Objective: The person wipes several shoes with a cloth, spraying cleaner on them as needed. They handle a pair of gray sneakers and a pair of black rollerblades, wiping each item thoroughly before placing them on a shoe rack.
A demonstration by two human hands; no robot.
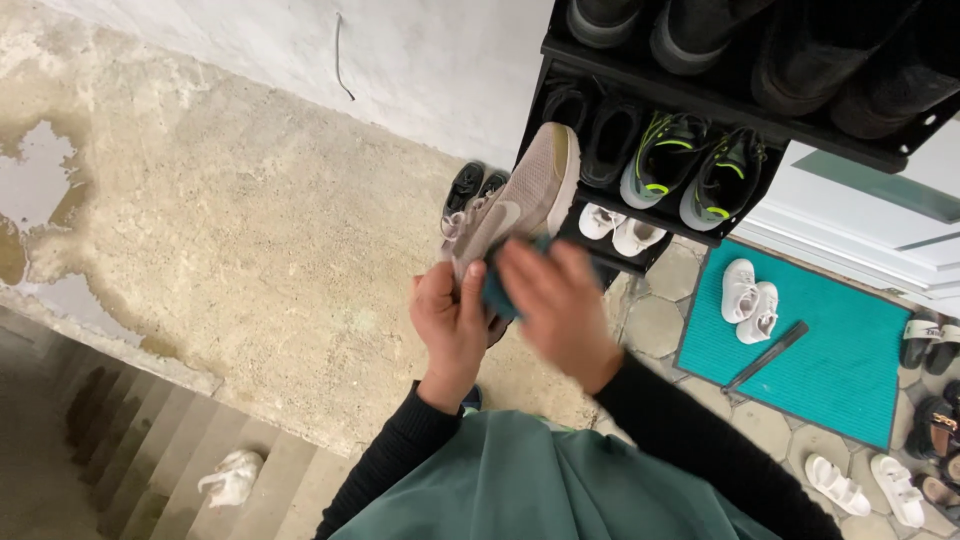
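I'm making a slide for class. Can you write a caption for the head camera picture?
Left hand holds a beige sneaker while the right hand presses a teal cloth to it, beside a black shoe rack.

— What carries the shoes here?

— A black shoe rack point(740, 110) against the wall. Its middle shelf holds grey sneakers with green accents point(690, 165); the bottom shelf, a small white pair point(618, 228).

— And the floor?

— A teal mat point(850, 350) by the rack's right end, with white sneakers point(750, 300) near its top left corner and a dark long-handled tool point(765, 357) beside them.
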